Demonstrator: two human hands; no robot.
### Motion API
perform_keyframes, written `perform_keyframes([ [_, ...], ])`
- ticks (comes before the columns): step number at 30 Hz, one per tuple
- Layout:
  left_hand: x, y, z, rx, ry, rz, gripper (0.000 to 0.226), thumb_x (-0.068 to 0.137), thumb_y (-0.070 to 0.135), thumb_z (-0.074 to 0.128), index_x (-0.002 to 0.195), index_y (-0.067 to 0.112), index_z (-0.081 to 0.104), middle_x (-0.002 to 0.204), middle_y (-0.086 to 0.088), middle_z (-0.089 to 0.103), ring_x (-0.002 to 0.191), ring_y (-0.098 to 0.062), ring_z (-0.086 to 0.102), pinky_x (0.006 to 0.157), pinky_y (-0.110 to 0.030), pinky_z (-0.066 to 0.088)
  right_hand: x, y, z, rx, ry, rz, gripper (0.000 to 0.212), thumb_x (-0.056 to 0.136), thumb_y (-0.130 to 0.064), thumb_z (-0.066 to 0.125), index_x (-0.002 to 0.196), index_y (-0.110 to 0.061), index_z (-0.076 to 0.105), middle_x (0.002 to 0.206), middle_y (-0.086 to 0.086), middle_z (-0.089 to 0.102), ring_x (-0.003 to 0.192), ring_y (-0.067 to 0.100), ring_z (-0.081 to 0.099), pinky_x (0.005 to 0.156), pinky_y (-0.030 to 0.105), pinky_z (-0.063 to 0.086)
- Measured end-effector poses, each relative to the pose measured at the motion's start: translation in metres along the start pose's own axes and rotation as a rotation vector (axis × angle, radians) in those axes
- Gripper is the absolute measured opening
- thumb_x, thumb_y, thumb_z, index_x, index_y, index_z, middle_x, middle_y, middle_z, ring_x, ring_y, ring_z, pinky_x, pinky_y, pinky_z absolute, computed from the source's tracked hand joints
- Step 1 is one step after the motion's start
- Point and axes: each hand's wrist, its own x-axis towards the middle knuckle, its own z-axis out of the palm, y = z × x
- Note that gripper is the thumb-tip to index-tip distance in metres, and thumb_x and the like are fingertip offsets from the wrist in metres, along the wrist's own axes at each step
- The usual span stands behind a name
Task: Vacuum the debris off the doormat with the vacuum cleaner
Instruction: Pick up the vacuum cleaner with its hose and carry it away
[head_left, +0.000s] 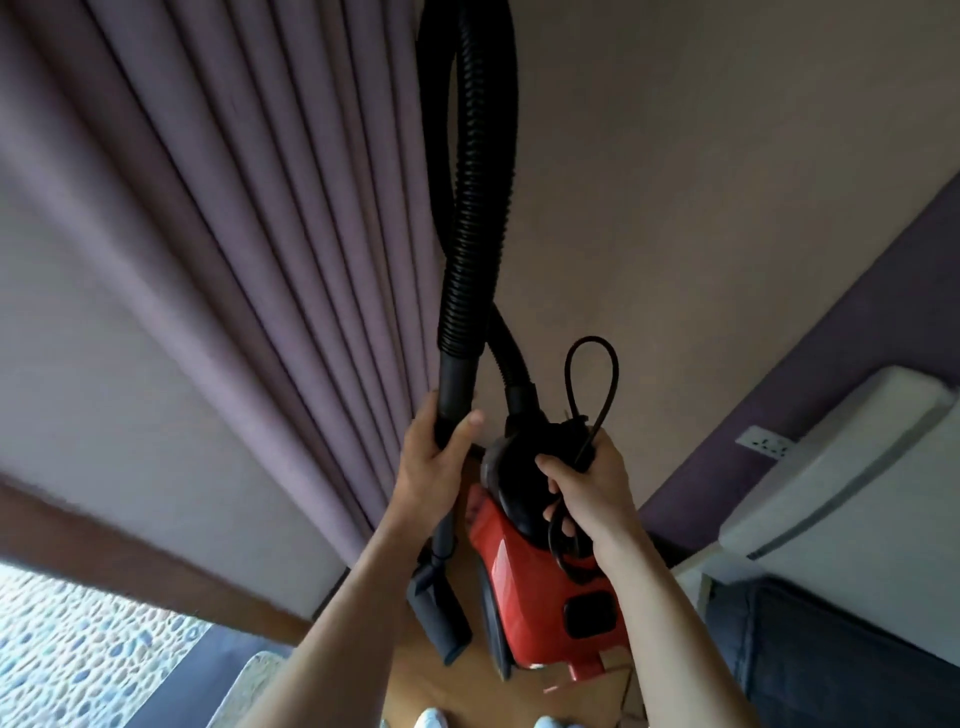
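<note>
Left grip (436, 460) is clasping the black hose tube (456, 379), right grip (587, 488) is grasping the red vacuum cleaner (519, 582) handle and looped cord (592, 339).

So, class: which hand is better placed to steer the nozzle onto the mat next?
Left. The left hand grips the wand above the nozzle, and the pebble-patterned mat lies on that side. The right hand is occupied holding the red vacuum body and its cord.

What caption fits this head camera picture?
Left hand grips the black plastic vacuum wand; right hand holds the red canister vacuum cleaner beside pleated purple curtains.
</note>
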Motion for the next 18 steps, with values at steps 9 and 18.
perform_keyframes([
  [9, -0.059, 0.019, 0.001, 0.051, 0.340, -0.101, 0.022, 0.093, 0.036, 0.065, 0.099, 0.016, 0.060, 0.078, 0.003, 0.055, 0.073, -0.012, 0.051, 0.068, -0.027, 0.045, -0.002, -0.006, 0.002, -0.048, -0.320, -0.001, 0.028, 0.095, -0.007, 0.069, 0.116, -0.018, 0.054, 0.070, 0.010, 0.058, 0.038, 0.019, 0.054, 0.032, 0.022, 0.033],
  [18, -0.150, 0.040, 0.008, 0.177, 0.636, -0.163, 0.029, 0.089, 0.043, 0.062, 0.099, 0.016, 0.061, 0.081, -0.019, 0.057, 0.069, -0.026, 0.052, 0.067, -0.052, 0.047, -0.037, 0.007, 0.019, -0.159, -0.566, -0.086, 0.017, 0.092, -0.006, 0.070, 0.099, -0.014, 0.056, 0.067, 0.010, 0.057, 0.036, 0.020, 0.053, 0.032, 0.021, 0.033],
])
